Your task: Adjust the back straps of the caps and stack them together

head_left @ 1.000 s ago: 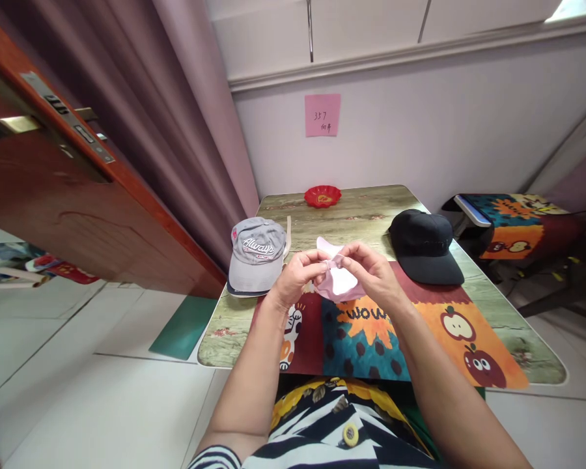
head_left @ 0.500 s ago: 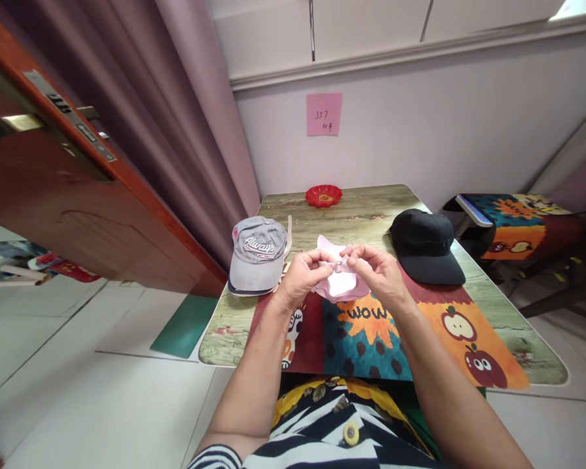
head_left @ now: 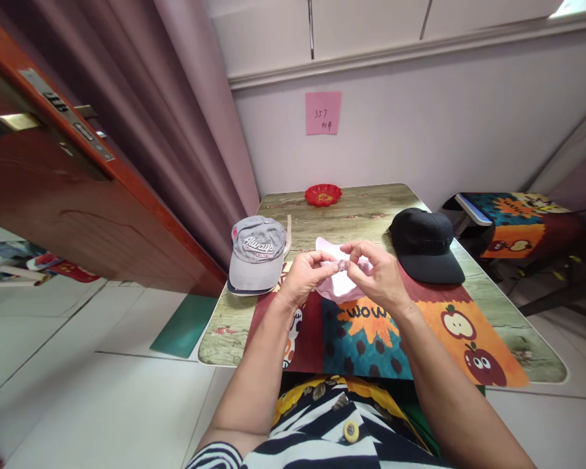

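Note:
A pale pink cap (head_left: 340, 288), white inside, is held over the front middle of the table with its opening toward me. My left hand (head_left: 303, 276) pinches one side of its strap between thumb and fingers. From the other side, my right hand (head_left: 379, 276) pinches the same strap, close to a small shiny buckle (head_left: 342, 265). The fingertips nearly meet and partly hide the buckle. A grey cap (head_left: 258, 251) with "Always" lettering sits left of my hands, on top of another dark-edged brim. On the right rests a black cap (head_left: 424, 244).
A red scalloped dish (head_left: 323, 195) stands at the back of the wood-patterned table (head_left: 366, 207). Under my hands lies a colourful printed mat (head_left: 366, 352). A wooden door (head_left: 78, 208) and a mauve curtain (head_left: 195, 117) are at the left, and a wall behind.
My right fingers have shifted in over the buckle, which showed more openly before. Both hands keep their pinch on the cap's strap. The other caps have stayed put.

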Demonstrator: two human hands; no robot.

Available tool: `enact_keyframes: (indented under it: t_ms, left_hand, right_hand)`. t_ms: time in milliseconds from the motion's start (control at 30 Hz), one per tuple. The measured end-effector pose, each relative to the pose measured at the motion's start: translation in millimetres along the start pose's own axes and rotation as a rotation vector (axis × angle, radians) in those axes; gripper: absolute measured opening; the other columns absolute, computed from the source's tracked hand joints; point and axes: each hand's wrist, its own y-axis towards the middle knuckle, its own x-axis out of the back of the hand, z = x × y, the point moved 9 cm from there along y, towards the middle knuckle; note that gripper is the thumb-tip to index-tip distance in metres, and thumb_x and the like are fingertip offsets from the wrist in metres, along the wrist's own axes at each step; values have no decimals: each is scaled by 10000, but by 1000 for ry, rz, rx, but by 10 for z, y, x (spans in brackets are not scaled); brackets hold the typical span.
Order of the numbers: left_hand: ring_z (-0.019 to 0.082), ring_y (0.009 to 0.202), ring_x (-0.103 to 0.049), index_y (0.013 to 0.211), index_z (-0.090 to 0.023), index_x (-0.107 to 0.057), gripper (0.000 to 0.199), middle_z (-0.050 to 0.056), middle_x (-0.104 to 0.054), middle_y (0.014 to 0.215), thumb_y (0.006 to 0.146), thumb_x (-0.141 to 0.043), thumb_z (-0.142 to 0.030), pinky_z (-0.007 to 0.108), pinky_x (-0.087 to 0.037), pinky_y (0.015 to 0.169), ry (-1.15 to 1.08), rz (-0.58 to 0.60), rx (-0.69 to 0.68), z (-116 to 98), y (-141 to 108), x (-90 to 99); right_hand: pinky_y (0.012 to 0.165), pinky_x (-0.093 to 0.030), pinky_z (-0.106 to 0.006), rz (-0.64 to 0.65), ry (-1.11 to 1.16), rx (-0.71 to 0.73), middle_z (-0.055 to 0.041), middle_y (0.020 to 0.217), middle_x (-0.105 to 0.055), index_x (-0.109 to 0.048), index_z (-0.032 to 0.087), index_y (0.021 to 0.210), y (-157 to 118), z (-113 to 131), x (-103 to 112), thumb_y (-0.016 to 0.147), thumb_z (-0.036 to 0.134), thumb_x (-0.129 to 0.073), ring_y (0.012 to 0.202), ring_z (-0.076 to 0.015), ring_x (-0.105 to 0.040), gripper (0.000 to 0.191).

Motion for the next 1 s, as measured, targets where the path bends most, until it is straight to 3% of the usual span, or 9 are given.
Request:
enact_keyframes:
  t_ms: [233,367,833,1000]
  left_hand:
    - [34,497,-397,829,-115,-724,377,-30,-573,626,645,-893,-397,204,-279,489,43,16,-22,29,24,18]
    - [56,521,-451,833,-114,-720,383,-14,-592,658,660,-876,-418,209,-333,500,106,23,-47,9,34,15]
    - [80,599,-523,896,-120,-713,343,14,-636,742,747,-817,-412,211,-392,564,169,79,-101,-85,-49,-71]
    - [104,683,-564,918,-125,-735,343,39,-678,827,748,-818,-412,218,-416,616,198,86,-129,-106,-57,-74]
  right_hand:
    - [840,-505,-394,3,-89,154,-84,1007,-725,-486,253,727,19,144,0,785,160,-572,944,-250,-676,139]
    - [865,-508,-413,53,-131,199,-88,1040,-719,-471,255,719,26,185,-25,765,157,-569,981,-260,-671,146]
    - [1003,-463,-479,102,-90,144,-88,1106,-736,-544,249,731,18,121,-8,811,201,-600,1049,-267,-684,109]
    - [1093,-379,-556,86,-106,112,-76,1081,-753,-575,254,764,-13,75,-1,846,239,-609,1061,-269,-692,90]
